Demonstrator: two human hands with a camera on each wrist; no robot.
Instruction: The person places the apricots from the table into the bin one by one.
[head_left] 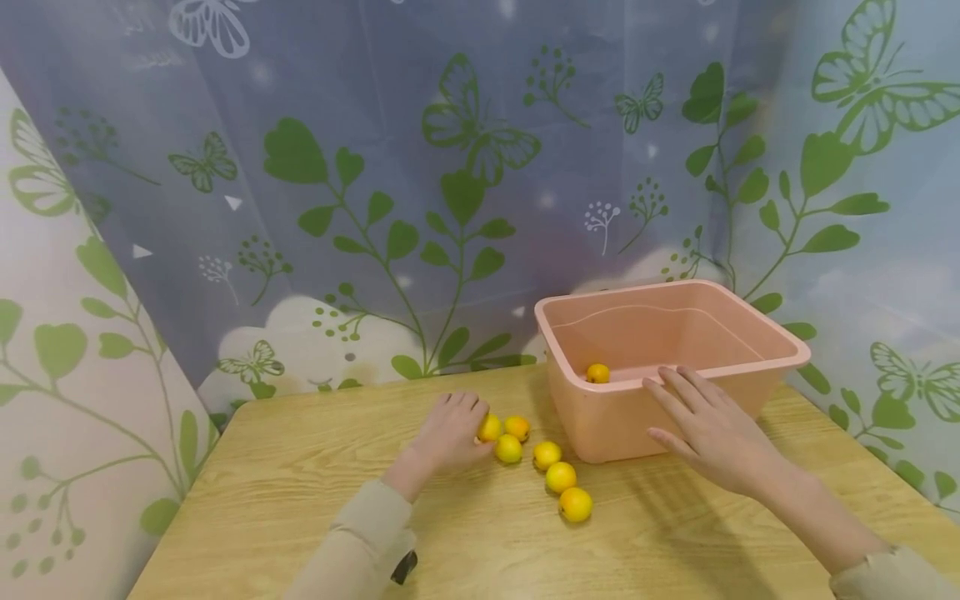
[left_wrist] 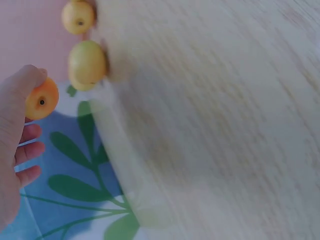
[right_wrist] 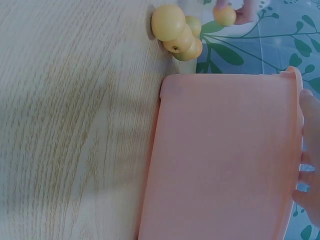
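My left hand (head_left: 448, 433) pinches a small yellow-orange loquat (left_wrist: 42, 102) between thumb and fingers, and the right wrist view shows it raised above the tabletop. Close to that hand are two other loquats (head_left: 508, 448). A short row of three more (head_left: 561, 477) lies on the table, running toward the near side. My right hand (head_left: 708, 433) is at the near rim of a pink plastic basin (head_left: 607, 421), its fingers extended with the tips right at the edge. One loquat (head_left: 597, 373) is inside the basin.
The wood-grain table (head_left: 300, 475) reaches to a hanging cloth (head_left: 360, 208) printed with leaves and butterflies, which rises behind it and at both sides. The basin stands at the back right of the table.
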